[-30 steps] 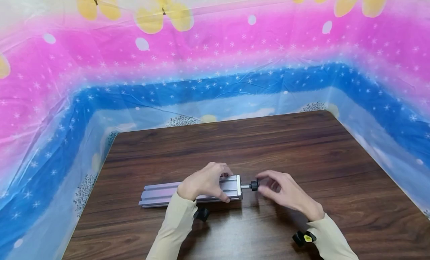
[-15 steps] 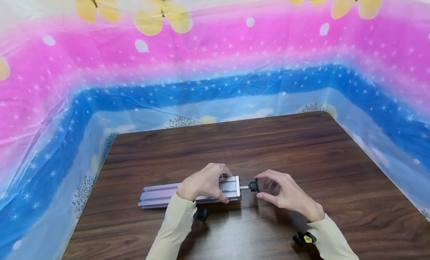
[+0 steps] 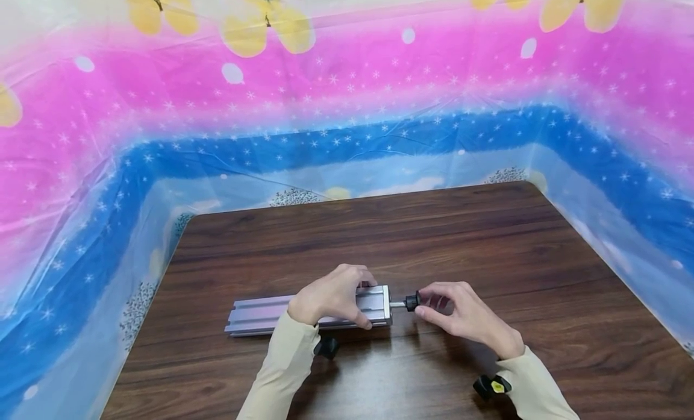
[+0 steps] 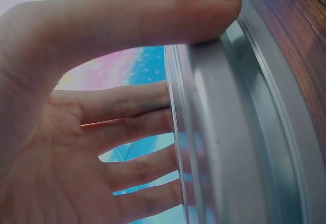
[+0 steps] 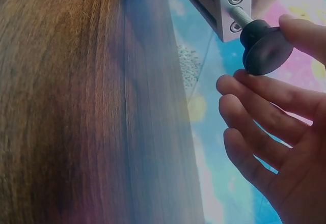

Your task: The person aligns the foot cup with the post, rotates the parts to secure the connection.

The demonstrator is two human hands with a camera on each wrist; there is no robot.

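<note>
A silver aluminium extrusion (image 3: 260, 314) with grooves along its length lies on the table in the head view. My left hand (image 3: 333, 296) grips it near its right end, thumb on the near side and fingers over the far side. In the left wrist view the thumb (image 4: 214, 10) presses on the grooved metal. A threaded rod (image 5: 241, 16) sticks out of the end plate (image 5: 225, 20), which bears socket-head screws. On the rod sits a round black knob (image 5: 270, 53). My right hand (image 3: 466, 314) pinches the knob's rim between thumb and forefinger, the other fingers loosely bent below.
The dark wood-grain table (image 3: 347, 239) reaches back to a pink and blue patterned cloth (image 3: 347, 119) hanging around it. Black wrist-worn devices (image 3: 490, 385) sit under both cream sleeves (image 3: 537, 381), close over the tabletop.
The right fingers were spread wider round the knob half a second ago and have drawn in on its rim. The left hand and the extrusion have stayed in place.
</note>
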